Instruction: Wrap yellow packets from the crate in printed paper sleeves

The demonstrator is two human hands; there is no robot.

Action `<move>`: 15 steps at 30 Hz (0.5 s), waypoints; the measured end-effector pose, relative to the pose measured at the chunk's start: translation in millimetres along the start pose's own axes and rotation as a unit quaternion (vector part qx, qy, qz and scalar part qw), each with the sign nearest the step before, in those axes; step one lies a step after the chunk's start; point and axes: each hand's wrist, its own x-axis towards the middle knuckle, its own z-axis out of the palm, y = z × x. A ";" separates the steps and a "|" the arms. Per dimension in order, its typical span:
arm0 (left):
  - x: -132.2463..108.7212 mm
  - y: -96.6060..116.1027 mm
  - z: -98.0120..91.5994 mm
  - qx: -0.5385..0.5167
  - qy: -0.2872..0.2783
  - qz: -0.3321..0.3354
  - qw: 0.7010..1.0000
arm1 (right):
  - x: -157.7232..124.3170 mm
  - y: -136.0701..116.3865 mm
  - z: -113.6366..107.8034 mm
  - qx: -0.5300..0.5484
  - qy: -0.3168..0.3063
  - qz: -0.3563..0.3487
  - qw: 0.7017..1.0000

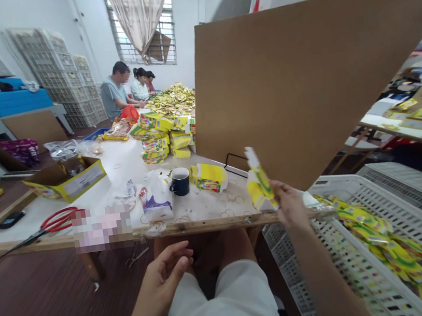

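Observation:
My right hand pinches a flat yellow and white carton at the table's right front edge, holding it upright. Behind that carton, another yellow and white carton stands partly hidden. Over my lap, my left hand is empty, with fingers apart and slightly curled. Farther back on the table lies a filled yellow box, next to a dark blue mug. To the right of my right arm, a white plastic basket holds several yellow packets.
A large cardboard sheet stands on the table's right side. Red-handled scissors, a tissue pack and an open yellow box lie to the left. Stacked yellow boxes and a packet heap are behind; several people sit beyond.

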 end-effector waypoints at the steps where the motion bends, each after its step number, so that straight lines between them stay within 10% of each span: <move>1: -0.5 1.5 2.2 -0.018 -0.003 0.005 1.000 | -26.0 -1.3 17.5 0.022 -0.035 0.023 0.999; 5: -2.2 -0.1 6.5 -0.100 0.002 0.053 0.994 | -132.4 0.6 84.5 0.174 -0.262 0.237 0.919; 8: -1.9 -9.3 3.6 -0.186 0.037 0.039 0.981 | -174.3 2.4 107.4 0.250 -0.296 0.320 0.865; 15: 0.1 -7.0 11.0 -0.427 0.103 -0.132 0.889 | -172.4 -5.7 96.2 0.076 -0.327 0.129 0.933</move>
